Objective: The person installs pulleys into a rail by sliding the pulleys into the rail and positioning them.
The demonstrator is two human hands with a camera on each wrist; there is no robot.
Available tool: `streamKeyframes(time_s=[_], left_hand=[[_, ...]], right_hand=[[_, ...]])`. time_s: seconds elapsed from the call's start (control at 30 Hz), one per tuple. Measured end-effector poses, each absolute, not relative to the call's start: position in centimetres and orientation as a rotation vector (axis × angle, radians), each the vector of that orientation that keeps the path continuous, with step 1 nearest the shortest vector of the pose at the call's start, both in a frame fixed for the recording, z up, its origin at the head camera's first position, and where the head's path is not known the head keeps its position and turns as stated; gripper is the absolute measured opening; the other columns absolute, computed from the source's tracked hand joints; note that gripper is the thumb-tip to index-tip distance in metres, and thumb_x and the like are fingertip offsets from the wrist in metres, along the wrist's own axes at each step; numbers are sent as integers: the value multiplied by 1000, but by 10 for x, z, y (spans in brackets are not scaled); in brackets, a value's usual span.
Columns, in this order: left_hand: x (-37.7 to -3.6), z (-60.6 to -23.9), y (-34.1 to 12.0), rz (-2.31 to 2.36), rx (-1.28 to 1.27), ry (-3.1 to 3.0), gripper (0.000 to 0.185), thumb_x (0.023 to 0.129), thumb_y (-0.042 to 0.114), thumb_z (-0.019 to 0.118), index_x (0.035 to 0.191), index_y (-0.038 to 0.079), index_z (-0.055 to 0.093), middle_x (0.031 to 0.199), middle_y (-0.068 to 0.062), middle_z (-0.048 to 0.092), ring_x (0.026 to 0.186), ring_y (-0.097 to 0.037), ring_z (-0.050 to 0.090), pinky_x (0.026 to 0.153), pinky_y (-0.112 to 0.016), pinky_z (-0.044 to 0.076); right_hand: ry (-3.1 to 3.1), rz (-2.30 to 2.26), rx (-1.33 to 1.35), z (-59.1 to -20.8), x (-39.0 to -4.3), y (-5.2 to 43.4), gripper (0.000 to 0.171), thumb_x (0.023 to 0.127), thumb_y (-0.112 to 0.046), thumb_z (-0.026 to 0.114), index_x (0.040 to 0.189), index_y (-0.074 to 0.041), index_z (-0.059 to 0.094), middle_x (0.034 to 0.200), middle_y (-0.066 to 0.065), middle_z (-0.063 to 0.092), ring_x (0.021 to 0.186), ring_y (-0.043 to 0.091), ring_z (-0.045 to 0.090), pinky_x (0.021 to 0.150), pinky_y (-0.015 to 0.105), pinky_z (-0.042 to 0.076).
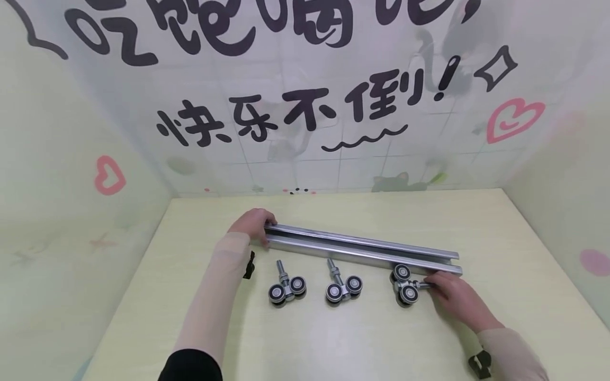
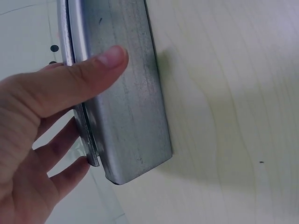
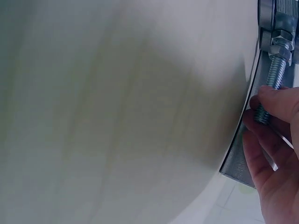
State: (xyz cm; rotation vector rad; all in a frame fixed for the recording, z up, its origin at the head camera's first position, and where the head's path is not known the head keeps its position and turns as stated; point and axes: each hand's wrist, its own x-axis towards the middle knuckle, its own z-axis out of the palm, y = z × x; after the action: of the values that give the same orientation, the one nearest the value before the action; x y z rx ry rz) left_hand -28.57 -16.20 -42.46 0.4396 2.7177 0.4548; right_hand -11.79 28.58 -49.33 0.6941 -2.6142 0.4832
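A long metal channel rail [image 1: 343, 247], its slot facing up, lies slantwise across the table. My left hand [image 1: 254, 223] grips its left end, with the thumb [image 2: 105, 63] on the near side wall and the fingers round the far side. Near the rail's right end, my right hand [image 1: 459, 301] pinches the threaded bolt [image 3: 275, 74] of a roller hanger [image 1: 405, 286] between thumb and fingers. That hanger's wheels point left, close to the rail's near side. Two more roller hangers, a left one [image 1: 287, 288] and a middle one [image 1: 343, 287], rest on the table with their bolts pointing away from me.
The pale wood-grain table [image 1: 333, 338] is bounded by a printed back wall [image 1: 295, 174], a left side wall [image 1: 62, 254] and a right side wall [image 1: 567, 211]. Black straps with small dark pieces hang at both wrists.
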Motion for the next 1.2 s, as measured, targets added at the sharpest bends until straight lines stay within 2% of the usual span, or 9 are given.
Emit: streamKeyframes(time_s=[0.5,0.77,1.2], left_hand=[[-286,-422,-157,506,413,2702,67,50,4,84,113,6,62,115,-10,60,106,-26,54,96,-41,41],[-285,-420,-159,498,418,2701,67,50,4,84,113,5,62,115,-11,61,105,-27,54,96,-41,41],[-286,-421,-161,503,432,2695,65,50,4,84,111,5,63,111,-10,62,102,-25,55,95,-41,41]], right_hand=[[-2556,436,779,-483,-117,290,37,52,12,75,82,-6,65,81,3,63,76,24,60,67,37,52],[-2496,452,850,-473,-118,289,30,55,7,72,80,-7,65,76,-1,60,69,16,56,62,25,49],[-2442,469,949,-452,-119,279,29,54,7,71,79,-6,66,73,-2,60,62,11,55,56,21,47]])
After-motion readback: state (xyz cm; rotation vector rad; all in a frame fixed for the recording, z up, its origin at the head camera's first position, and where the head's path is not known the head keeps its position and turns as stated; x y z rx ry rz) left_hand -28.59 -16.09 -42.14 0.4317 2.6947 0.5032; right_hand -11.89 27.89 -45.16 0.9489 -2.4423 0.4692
